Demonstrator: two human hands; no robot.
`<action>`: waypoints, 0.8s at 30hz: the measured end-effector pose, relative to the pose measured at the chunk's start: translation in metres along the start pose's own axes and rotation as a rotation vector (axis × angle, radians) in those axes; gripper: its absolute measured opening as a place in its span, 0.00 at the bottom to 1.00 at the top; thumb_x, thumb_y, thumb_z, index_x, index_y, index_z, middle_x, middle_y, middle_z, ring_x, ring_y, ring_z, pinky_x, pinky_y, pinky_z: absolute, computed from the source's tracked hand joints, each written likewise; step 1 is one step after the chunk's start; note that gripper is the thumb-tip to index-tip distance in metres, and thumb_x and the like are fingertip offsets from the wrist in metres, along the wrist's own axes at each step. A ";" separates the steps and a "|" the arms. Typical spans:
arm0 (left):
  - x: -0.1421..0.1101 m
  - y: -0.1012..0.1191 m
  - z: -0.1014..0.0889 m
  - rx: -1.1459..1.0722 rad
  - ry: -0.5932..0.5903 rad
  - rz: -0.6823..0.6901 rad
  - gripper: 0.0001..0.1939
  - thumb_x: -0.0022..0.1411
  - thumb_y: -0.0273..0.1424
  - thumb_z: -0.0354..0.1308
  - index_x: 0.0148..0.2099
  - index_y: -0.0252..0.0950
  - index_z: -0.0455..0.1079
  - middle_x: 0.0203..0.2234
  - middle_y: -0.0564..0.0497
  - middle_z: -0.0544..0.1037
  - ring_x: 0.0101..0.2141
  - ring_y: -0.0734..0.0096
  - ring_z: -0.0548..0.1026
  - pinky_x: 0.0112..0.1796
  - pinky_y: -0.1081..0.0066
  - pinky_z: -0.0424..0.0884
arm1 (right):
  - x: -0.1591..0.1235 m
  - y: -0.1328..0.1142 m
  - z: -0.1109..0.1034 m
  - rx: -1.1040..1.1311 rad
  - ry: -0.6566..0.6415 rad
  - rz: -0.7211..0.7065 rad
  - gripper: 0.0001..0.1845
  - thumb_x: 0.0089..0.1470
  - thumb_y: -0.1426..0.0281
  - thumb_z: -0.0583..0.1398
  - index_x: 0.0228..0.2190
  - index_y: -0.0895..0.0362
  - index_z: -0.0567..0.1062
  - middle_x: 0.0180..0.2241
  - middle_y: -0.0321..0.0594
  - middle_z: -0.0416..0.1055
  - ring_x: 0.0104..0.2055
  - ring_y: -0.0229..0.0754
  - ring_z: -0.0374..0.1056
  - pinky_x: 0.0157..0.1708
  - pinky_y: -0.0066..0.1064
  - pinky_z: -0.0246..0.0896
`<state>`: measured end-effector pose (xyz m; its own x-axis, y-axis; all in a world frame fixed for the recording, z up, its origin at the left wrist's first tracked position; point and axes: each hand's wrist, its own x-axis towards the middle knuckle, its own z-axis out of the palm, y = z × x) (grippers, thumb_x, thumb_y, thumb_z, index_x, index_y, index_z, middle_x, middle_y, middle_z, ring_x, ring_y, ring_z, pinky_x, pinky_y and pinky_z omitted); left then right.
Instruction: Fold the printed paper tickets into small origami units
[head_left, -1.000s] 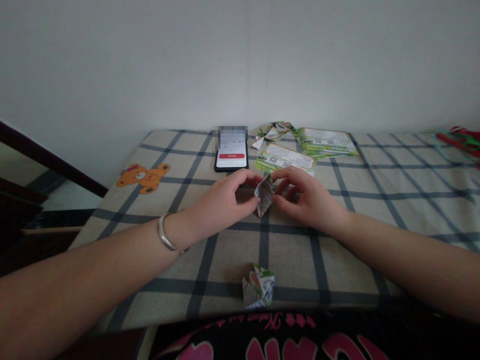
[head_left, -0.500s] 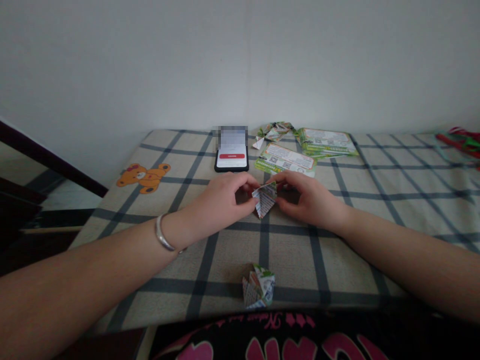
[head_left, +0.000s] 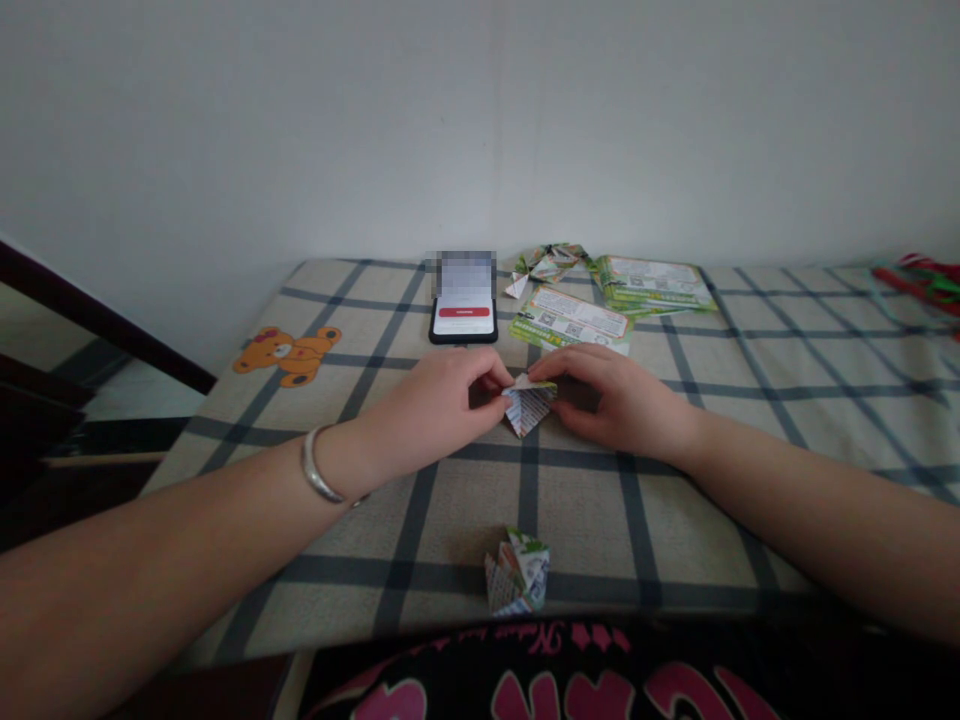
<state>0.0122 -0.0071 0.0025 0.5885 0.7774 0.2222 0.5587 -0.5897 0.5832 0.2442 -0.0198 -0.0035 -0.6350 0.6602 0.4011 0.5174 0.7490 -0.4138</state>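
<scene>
Small pointed piece of folded white-and-green printed paper (head_left: 530,410): in the head view, it sits between my hands above mid-table; I cannot tell whether its tip meets the cloth.
Left hand (head_left: 450,405): thumb and forefinger nearly closed in a pinch on the paper's left edge, likely to stop the creases springing apart.
Right hand (head_left: 626,408): loosely curled, forefinger at the top edge and thumb at the right side, so I seem to be shaping the folds against my left-hand hold; the other fingertips are hidden.
Crumpled-looking folded paper piece, white, green and orange (head_left: 517,575): near the table's front edge, apart from my hands, perhaps set there to free my working space.
Flat green-and-white printed card (head_left: 574,318): just beyond my fingers, easy to reach.
Stack of green-and-white printed cards (head_left: 658,284): behind it to the right, out of my way.
Black-edged phone (head_left: 463,322): lying face up, screen readable from my seat.
</scene>
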 end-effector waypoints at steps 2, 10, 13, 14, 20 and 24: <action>0.000 -0.001 -0.001 0.021 -0.012 -0.001 0.05 0.60 0.31 0.59 0.37 0.36 0.72 0.31 0.53 0.78 0.32 0.72 0.74 0.33 0.72 0.65 | 0.000 0.001 -0.001 -0.004 -0.022 -0.034 0.19 0.50 0.78 0.59 0.45 0.56 0.72 0.44 0.43 0.75 0.46 0.43 0.69 0.48 0.37 0.64; 0.000 -0.003 -0.010 0.201 -0.049 0.099 0.04 0.62 0.30 0.59 0.39 0.39 0.75 0.33 0.53 0.78 0.38 0.67 0.73 0.40 0.66 0.67 | 0.000 0.007 -0.006 0.004 -0.082 -0.103 0.20 0.51 0.79 0.60 0.47 0.56 0.72 0.46 0.41 0.75 0.47 0.41 0.69 0.50 0.37 0.63; 0.001 -0.004 -0.010 0.259 -0.040 0.147 0.04 0.62 0.29 0.59 0.39 0.39 0.76 0.33 0.52 0.78 0.39 0.66 0.73 0.41 0.64 0.68 | 0.000 0.008 -0.007 -0.002 -0.106 -0.131 0.19 0.52 0.78 0.59 0.47 0.56 0.73 0.47 0.41 0.74 0.48 0.40 0.68 0.51 0.36 0.63; 0.002 -0.004 -0.010 0.279 -0.038 0.169 0.04 0.62 0.29 0.60 0.39 0.38 0.76 0.33 0.52 0.78 0.39 0.66 0.73 0.42 0.64 0.68 | 0.000 0.009 -0.007 -0.012 -0.115 -0.147 0.19 0.53 0.78 0.59 0.47 0.56 0.74 0.48 0.41 0.74 0.49 0.40 0.68 0.51 0.36 0.63; 0.001 -0.006 -0.009 0.372 -0.030 0.260 0.04 0.62 0.27 0.59 0.38 0.37 0.76 0.33 0.52 0.79 0.39 0.65 0.73 0.42 0.63 0.68 | -0.002 0.012 -0.010 -0.101 -0.159 -0.216 0.20 0.57 0.76 0.58 0.51 0.54 0.74 0.52 0.40 0.73 0.51 0.41 0.68 0.52 0.37 0.63; 0.000 -0.007 -0.006 0.415 -0.010 0.300 0.05 0.64 0.28 0.58 0.39 0.37 0.76 0.33 0.52 0.79 0.38 0.64 0.74 0.42 0.63 0.69 | -0.001 0.012 -0.013 -0.116 -0.184 -0.225 0.19 0.60 0.74 0.57 0.52 0.55 0.73 0.52 0.40 0.73 0.51 0.41 0.68 0.51 0.37 0.64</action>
<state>0.0045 -0.0015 0.0032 0.7634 0.5593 0.3232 0.5479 -0.8256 0.1347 0.2583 -0.0109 0.0013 -0.8289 0.4637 0.3130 0.4072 0.8837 -0.2308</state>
